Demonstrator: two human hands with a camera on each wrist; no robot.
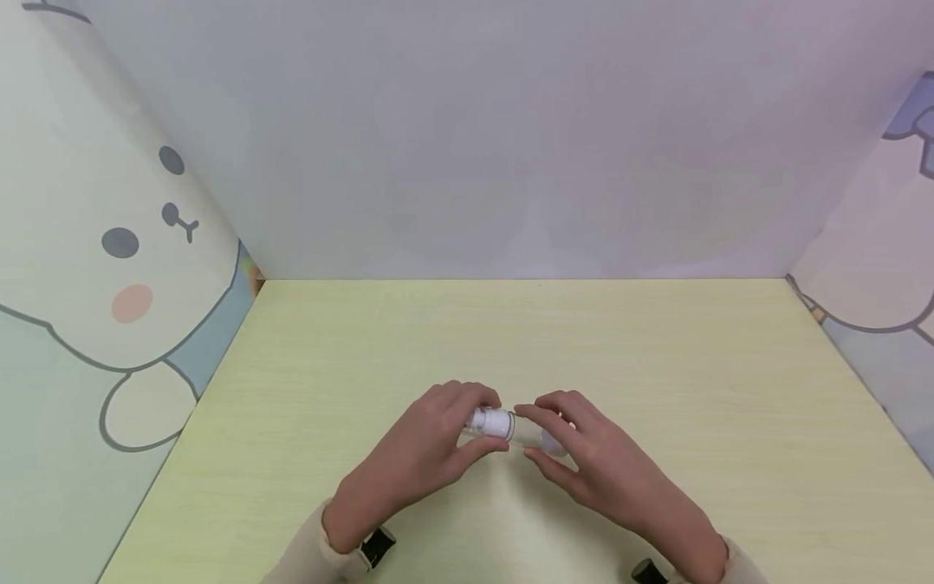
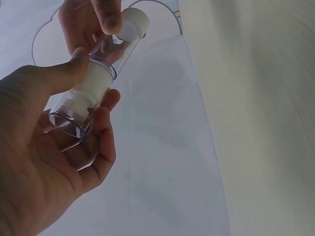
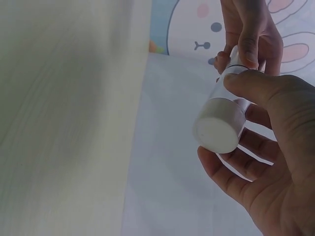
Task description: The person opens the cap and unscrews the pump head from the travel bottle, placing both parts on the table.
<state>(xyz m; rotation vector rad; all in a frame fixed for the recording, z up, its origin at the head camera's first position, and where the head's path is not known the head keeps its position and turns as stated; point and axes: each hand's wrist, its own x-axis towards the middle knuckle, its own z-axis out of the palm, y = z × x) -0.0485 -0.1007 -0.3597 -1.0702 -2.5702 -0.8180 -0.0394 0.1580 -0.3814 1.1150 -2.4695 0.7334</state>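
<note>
A small clear pump bottle lies sideways between both hands, raised off the table. Its see-through cap covers a white pump top, and its other end is a white base. With thumb and fingers, my left hand grips the capped end. My right hand holds the clear body near the white base, thumb on one side and fingers on the other. The fingertips of both hands come close together at the bottle's middle. Whether the cap is fully seated cannot be made out.
A pale wooden table lies beneath the hands. Behind it rises a plain grey-white wall. Panels with cartoon animals stand at the left and right. Dark wrist straps show at both sleeves.
</note>
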